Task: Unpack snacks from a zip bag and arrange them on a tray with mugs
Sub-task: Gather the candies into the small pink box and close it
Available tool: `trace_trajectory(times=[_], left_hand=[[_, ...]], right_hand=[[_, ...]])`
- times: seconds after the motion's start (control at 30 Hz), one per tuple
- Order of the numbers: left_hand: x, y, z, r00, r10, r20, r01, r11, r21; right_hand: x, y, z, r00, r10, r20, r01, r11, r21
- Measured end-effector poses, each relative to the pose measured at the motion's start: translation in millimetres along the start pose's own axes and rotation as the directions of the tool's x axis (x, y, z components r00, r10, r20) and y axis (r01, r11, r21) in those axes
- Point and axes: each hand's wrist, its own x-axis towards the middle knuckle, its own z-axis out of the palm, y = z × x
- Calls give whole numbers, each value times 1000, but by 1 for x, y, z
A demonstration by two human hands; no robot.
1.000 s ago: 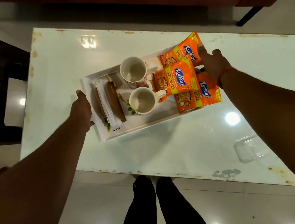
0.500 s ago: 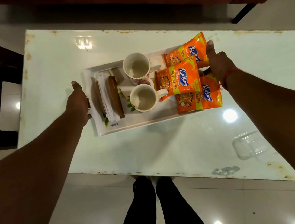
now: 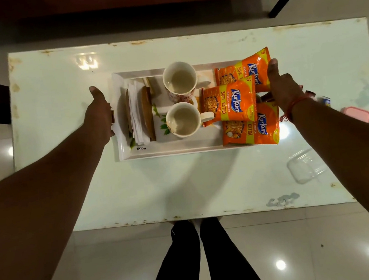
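Observation:
A white rectangular tray (image 3: 179,146) sits in the middle of the table. On it stand two empty white mugs, one behind (image 3: 180,80) and one in front (image 3: 183,119). Three orange snack packets fill its right end: far (image 3: 243,71), middle (image 3: 228,102), near (image 3: 250,129). My left hand (image 3: 99,114) grips the tray's left handle. My right hand (image 3: 284,84) grips the tray's right end, with the thumb resting on the far packet. A clear zip bag (image 3: 306,168) lies flat on the table to the right.
A stack of white napkins (image 3: 137,115) in a brown wooden holder (image 3: 147,113) lies on the tray's left part. The glossy white table (image 3: 57,85) has chipped edges. A pink lidded box (image 3: 357,114) shows at the right. My legs (image 3: 201,260) stand at the near edge.
The tray has turned from slanted to square with the table while both hands kept hold of its ends. The camera view shifted, so the whole table now shows.

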Motion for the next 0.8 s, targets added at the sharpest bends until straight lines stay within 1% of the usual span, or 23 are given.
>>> trace_trajectory(times=[0.13,0.23,0.4,0.67,0.77,0.8], left_hand=[[2,3,-1,1000,13,7,-13,1000,24],[5,2,-1,1000,22,9,-22,999,42],[2,1,0,1000,10,24,-11,998,55],[3,-1,-3,1000,-12,5,12,999,42],[6,-2,-3,1000,11,-11,-10,999,44],[6,-2,-2,1000,19,-24,-18,997,69]], right_hand=[[-1,2,2,999,18,-34,-17,1000,25],[-2,1,2,999,43,-29,-42,998,47],[-2,3,4,999,44,-30,-42,998,55],[-6,5,5,998,48,-38,-46,998,53],[-21,-4,5,998,51,-45,-48,997,61],[-24,-5,5,997,41,-60,-37,997,67]])
